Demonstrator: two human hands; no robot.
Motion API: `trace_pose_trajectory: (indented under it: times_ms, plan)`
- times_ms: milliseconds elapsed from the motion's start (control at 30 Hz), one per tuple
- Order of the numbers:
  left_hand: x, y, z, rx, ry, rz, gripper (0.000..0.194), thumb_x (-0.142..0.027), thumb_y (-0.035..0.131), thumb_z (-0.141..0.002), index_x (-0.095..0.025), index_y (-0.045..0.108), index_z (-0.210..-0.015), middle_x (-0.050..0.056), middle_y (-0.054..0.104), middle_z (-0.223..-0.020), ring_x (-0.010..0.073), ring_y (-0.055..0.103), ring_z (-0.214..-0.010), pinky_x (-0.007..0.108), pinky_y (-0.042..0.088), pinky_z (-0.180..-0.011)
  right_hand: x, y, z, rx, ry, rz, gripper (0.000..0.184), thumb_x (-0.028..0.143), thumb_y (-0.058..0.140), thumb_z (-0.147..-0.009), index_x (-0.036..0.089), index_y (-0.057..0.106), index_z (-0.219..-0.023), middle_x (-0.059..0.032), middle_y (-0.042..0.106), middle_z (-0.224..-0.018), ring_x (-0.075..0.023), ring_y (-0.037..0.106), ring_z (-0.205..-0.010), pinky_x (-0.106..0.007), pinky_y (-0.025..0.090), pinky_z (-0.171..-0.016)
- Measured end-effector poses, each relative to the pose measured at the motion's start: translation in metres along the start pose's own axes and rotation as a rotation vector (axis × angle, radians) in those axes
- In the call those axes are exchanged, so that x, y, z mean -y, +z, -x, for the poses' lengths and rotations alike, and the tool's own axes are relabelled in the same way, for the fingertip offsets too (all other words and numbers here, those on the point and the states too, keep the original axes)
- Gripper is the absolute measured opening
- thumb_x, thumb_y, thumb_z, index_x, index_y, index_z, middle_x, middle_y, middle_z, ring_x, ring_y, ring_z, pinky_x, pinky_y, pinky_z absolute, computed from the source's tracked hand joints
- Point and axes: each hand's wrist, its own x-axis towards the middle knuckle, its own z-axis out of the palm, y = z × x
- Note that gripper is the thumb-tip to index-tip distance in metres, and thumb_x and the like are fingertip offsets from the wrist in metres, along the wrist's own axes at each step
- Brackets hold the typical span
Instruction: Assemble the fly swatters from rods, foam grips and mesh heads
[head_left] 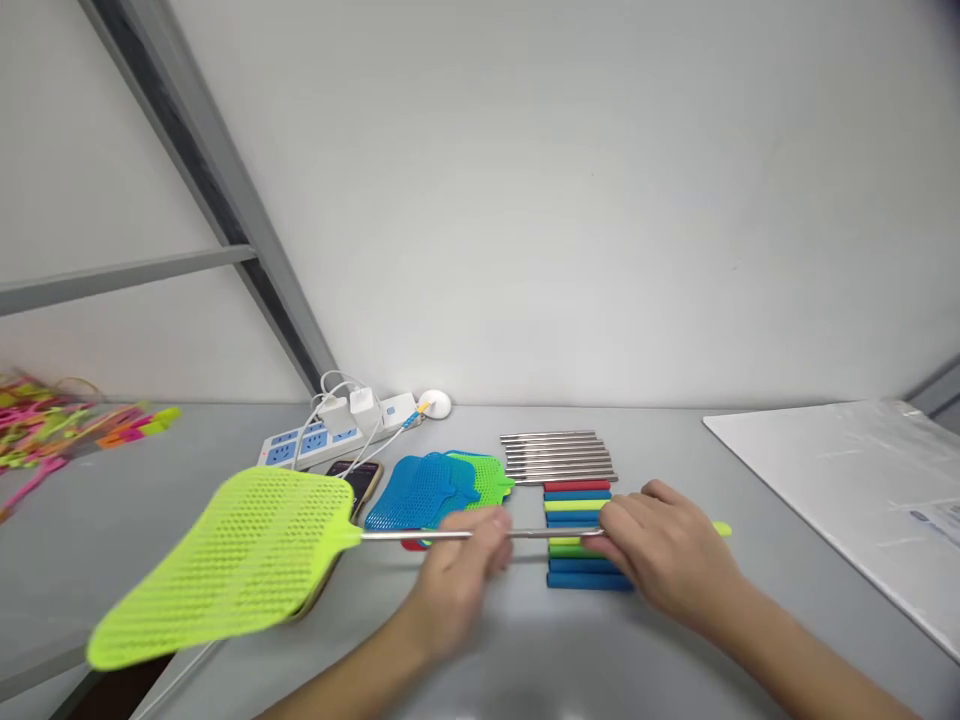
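A yellow-green fly swatter (247,560) with a perforated head stretches sideways above the table, its metal rod level. My left hand (459,575) is closed round the rod near the middle. Farther right, my right hand (664,550) wraps the handle end, and a yellow tip pokes out past the fingers. Beneath the rod lie coloured handle tubes (577,580) in a row, red, blue, yellow and green, partly covered by my right hand. Behind them are several metal rods (559,455) side by side. Loose blue and green swatter heads (420,490) overlap left of the rods.
At the back left, a white power strip (401,408) carries plugs and cables beside a round white device (435,403). A phone (364,480) lies partly behind the swatter head. Colourful strips (60,430) are heaped far left. A white board (847,480) rests on the right.
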Motion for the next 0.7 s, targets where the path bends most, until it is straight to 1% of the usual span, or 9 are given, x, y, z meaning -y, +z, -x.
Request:
trace_pose_trajectory:
  times_ms: [100, 167, 267, 367, 467, 533, 600, 633, 700]
  plan:
    - [-0.006, -0.022, -0.011, -0.142, 0.076, 0.201, 0.048, -0.047, 0.05, -0.09, -0.024, 0.033, -0.052, -0.004, 0.027, -0.05, 0.0156, 0.033, -0.053, 0.031, 0.035, -0.059, -0.033, -0.009, 0.024, 0.03, 0.041, 0.113, 0.04, 0.033, 0.04, -0.103, 0.02, 0.042, -0.065, 0.0057, 0.041, -0.054, -0.0113, 0.027, -0.048, -0.03, 0.026, -0.059]
    - [-0.013, -0.032, -0.017, -0.186, 0.102, 0.285, 0.049, -0.043, 0.055, -0.088, -0.024, 0.032, -0.049, -0.004, 0.023, -0.048, 0.0151, 0.03, -0.051, 0.031, 0.038, -0.06, -0.056, -0.02, 0.043, 0.053, 0.039, 0.191, 0.04, 0.035, 0.04, -0.103, 0.02, 0.042, -0.066, 0.0055, 0.04, -0.054, -0.0114, 0.029, -0.048, -0.03, 0.028, -0.06]
    - [-0.022, -0.04, -0.02, -0.251, 0.088, 0.366, 0.049, -0.038, 0.061, -0.084, -0.024, 0.033, -0.047, -0.004, 0.024, -0.048, 0.0149, 0.032, -0.051, 0.031, 0.041, -0.06, -0.085, -0.041, 0.07, 0.065, 0.005, 0.279, 0.038, 0.034, 0.043, -0.102, 0.02, 0.043, -0.067, 0.0056, 0.04, -0.056, -0.0112, 0.03, -0.048, -0.03, 0.029, -0.062]
    - [-0.027, -0.043, -0.019, -0.296, 0.064, 0.417, 0.048, -0.037, 0.063, -0.082, -0.024, 0.035, -0.046, -0.004, 0.027, -0.047, 0.0156, 0.037, -0.052, 0.03, 0.044, -0.061, -0.103, -0.056, 0.087, 0.041, -0.013, 0.325, 0.036, 0.033, 0.046, -0.101, 0.02, 0.042, -0.068, 0.006, 0.039, -0.056, -0.0113, 0.03, -0.048, -0.03, 0.029, -0.061]
    - [-0.029, -0.043, -0.016, -0.331, 0.046, 0.457, 0.047, -0.035, 0.063, -0.083, -0.023, 0.036, -0.047, -0.004, 0.029, -0.047, 0.0145, 0.037, -0.051, 0.03, 0.046, -0.062, -0.11, -0.061, 0.09, 0.032, -0.02, 0.318, 0.034, 0.032, 0.049, -0.1, 0.021, 0.043, -0.069, 0.0063, 0.04, -0.057, -0.011, 0.03, -0.048, -0.03, 0.03, -0.062]
    - [-0.029, -0.039, -0.014, -0.391, 0.048, 0.505, 0.047, -0.036, 0.061, -0.085, -0.022, 0.035, -0.048, -0.005, 0.026, -0.047, 0.0134, 0.035, -0.05, 0.029, 0.046, -0.061, -0.109, -0.06, 0.084, 0.03, -0.003, 0.303, 0.033, 0.032, 0.049, -0.1, 0.021, 0.043, -0.07, 0.0064, 0.04, -0.058, -0.0107, 0.03, -0.049, -0.031, 0.032, -0.065]
    - [-0.028, -0.031, -0.009, -0.449, 0.045, 0.534, 0.047, -0.039, 0.059, -0.088, -0.022, 0.035, -0.051, -0.006, 0.024, -0.048, 0.0124, 0.034, -0.05, 0.027, 0.045, -0.06, -0.101, -0.056, 0.075, 0.022, 0.025, 0.279, 0.032, 0.033, 0.049, -0.1, 0.02, 0.044, -0.071, 0.0063, 0.041, -0.058, -0.0105, 0.03, -0.049, -0.032, 0.035, -0.069]
    - [-0.027, -0.025, -0.006, -0.46, 0.037, 0.532, 0.048, -0.041, 0.058, -0.088, -0.021, 0.035, -0.052, -0.007, 0.024, -0.049, 0.0117, 0.033, -0.05, 0.026, 0.045, -0.059, -0.095, -0.053, 0.069, 0.021, 0.035, 0.257, 0.032, 0.033, 0.049, -0.1, 0.02, 0.044, -0.072, 0.006, 0.042, -0.059, -0.0105, 0.032, -0.05, -0.033, 0.036, -0.071]
    - [-0.026, -0.01, 0.001, -0.436, 0.014, 0.501, 0.048, -0.046, 0.059, -0.089, -0.021, 0.035, -0.055, -0.007, 0.026, -0.051, 0.0102, 0.03, -0.049, 0.025, 0.042, -0.057, -0.077, -0.048, 0.058, 0.02, 0.043, 0.189, 0.028, 0.033, 0.049, -0.1, 0.02, 0.047, -0.075, 0.0052, 0.047, -0.061, -0.0107, 0.035, -0.052, -0.034, 0.037, -0.075]
